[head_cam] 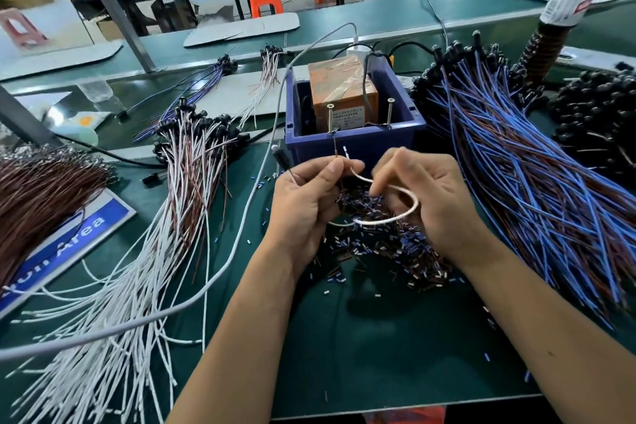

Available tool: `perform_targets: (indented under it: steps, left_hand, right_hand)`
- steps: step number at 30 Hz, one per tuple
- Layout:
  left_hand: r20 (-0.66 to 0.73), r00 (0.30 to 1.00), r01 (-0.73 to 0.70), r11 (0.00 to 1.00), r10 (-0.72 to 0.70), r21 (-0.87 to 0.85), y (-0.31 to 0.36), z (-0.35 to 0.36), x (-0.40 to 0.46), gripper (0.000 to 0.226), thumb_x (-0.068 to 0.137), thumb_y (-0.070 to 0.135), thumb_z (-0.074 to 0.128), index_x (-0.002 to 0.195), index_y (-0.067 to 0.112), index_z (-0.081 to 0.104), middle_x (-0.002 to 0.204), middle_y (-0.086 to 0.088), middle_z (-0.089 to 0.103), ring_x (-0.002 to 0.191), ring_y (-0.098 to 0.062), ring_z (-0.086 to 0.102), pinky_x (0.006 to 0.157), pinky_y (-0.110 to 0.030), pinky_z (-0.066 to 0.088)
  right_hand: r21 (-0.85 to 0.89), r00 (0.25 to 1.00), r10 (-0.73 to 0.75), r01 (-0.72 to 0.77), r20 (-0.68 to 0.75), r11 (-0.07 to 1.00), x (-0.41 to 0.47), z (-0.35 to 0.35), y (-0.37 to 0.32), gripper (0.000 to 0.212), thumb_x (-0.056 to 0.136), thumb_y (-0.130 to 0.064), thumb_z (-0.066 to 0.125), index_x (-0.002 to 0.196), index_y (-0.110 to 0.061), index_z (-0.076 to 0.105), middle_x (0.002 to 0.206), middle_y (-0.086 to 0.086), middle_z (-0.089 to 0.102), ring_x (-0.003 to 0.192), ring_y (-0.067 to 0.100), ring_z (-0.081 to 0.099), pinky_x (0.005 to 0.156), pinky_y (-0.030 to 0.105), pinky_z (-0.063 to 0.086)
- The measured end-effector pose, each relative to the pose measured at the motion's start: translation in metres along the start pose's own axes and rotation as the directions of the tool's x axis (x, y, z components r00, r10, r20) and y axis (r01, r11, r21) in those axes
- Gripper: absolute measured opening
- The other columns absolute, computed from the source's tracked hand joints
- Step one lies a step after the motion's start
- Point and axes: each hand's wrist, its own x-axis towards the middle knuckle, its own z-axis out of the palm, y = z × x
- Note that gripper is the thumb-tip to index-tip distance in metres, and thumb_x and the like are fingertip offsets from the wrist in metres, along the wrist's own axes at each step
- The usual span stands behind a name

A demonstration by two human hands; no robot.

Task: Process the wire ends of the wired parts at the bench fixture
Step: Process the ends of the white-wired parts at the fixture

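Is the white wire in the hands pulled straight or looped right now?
Looped. The thin white insulated wire curves in an arc from the left hand around to the right hand, its end pointing up toward the blue plastic bin.

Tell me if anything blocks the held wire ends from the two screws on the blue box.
Nothing visible does. The wire ends, pinched by the left hand, point up just below the screws on the blue box, open air between.

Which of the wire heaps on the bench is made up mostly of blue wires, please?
The big heap of blue wires right of the blue bin. The heap left of the bin is white and brown, and the far-left bundle is all brown.
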Motion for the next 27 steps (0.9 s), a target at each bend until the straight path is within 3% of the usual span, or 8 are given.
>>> perform_targets:
  steps: [3,6,9,17,19,22,25,27]
  left_hand:
    - [0.044,0.999,-0.006,1.000,0.005,0.015,-0.002,0.000,0.001,0.019,0.094,0.021,0.067,0.094,0.007,0.080,0.055,0.003,0.040,0.043,-0.003,0.020,0.040,-0.015,0.021]
    - [0.142,0.989,0.041,0.999,-0.041,0.005,-0.003,0.001,0.000,0.020,0.091,0.023,0.070,0.093,0.006,0.080,0.060,0.003,0.057,0.044,-0.001,0.023,0.040,-0.014,0.022]
    - [0.224,0.971,0.081,0.997,-0.083,0.015,-0.003,0.003,-0.002,0.022,0.094,0.020,0.066,0.096,0.000,0.075,0.062,0.007,0.065,0.043,0.001,0.026,0.040,-0.013,0.023]
    - [0.129,0.992,0.008,0.999,-0.013,0.043,-0.003,0.006,-0.003,0.022,0.097,0.017,0.063,0.097,-0.004,0.072,0.052,0.012,0.056,0.042,0.001,0.025,0.041,-0.015,0.019]
    - [0.021,0.998,-0.057,0.996,0.055,0.064,-0.004,0.008,-0.003,0.021,0.097,0.015,0.064,0.099,-0.005,0.073,0.053,0.011,0.055,0.042,0.000,0.028,0.041,-0.015,0.022]
    - [-0.130,0.982,-0.126,0.990,0.134,0.070,-0.005,0.011,-0.002,0.014,0.094,0.007,0.068,0.096,-0.005,0.074,0.072,-0.007,0.073,0.050,-0.008,0.053,0.048,-0.019,0.042]
    - [-0.130,0.973,-0.181,0.979,0.193,0.098,-0.007,0.012,-0.001,0.014,0.091,0.009,0.071,0.092,-0.003,0.076,0.096,-0.022,0.076,0.077,-0.027,0.070,0.072,-0.037,0.058]
    - [-0.136,0.956,-0.245,0.962,0.261,0.125,-0.005,0.013,-0.002,0.009,0.091,0.011,0.072,0.090,0.005,0.079,0.098,-0.019,0.078,0.084,-0.025,0.073,0.075,-0.033,0.059]
  right_hand:
    - [0.078,0.980,0.072,-0.058,-0.187,0.995,0.004,0.002,0.004,0.041,0.108,-0.034,0.051,0.085,-0.004,0.067,0.064,0.016,0.050,0.043,0.016,0.040,0.040,0.021,0.031]
    - [0.103,0.964,0.179,-0.161,-0.196,0.982,0.006,0.003,0.009,0.021,0.105,-0.025,0.060,0.099,-0.011,0.074,0.065,0.005,0.053,0.042,0.011,0.038,0.038,0.018,0.030]
    - [0.096,0.968,0.198,-0.185,-0.154,0.978,0.005,0.002,0.012,0.017,0.102,-0.020,0.065,0.093,-0.011,0.077,0.061,0.007,0.053,0.039,0.011,0.035,0.038,0.017,0.027]
    - [0.107,0.924,0.189,-0.163,-0.332,0.981,0.008,-0.004,0.013,0.018,0.102,-0.024,0.066,0.088,-0.014,0.071,0.059,-0.001,0.053,0.038,0.010,0.038,0.037,0.018,0.027]
    - [0.103,0.929,0.228,-0.207,-0.290,0.973,0.007,-0.002,0.014,0.019,0.097,-0.032,0.071,0.095,-0.014,0.069,0.065,0.002,0.060,0.040,0.011,0.043,0.036,0.018,0.031]
    - [-0.004,0.963,0.263,-0.264,-0.063,0.965,0.003,0.008,0.016,0.031,0.096,-0.044,0.067,0.091,-0.014,0.068,0.064,0.007,0.067,0.039,0.013,0.047,0.036,0.019,0.035]
    - [-0.071,0.972,0.229,-0.225,0.046,0.972,0.002,0.012,0.015,0.029,0.104,-0.024,0.062,0.079,-0.011,0.068,0.058,0.008,0.066,0.036,0.014,0.047,0.037,0.018,0.034]
    - [-0.091,0.984,0.178,-0.180,-0.020,0.980,0.003,0.010,0.013,0.030,0.104,-0.017,0.062,0.077,-0.009,0.068,0.055,0.008,0.063,0.036,0.013,0.045,0.037,0.018,0.033]
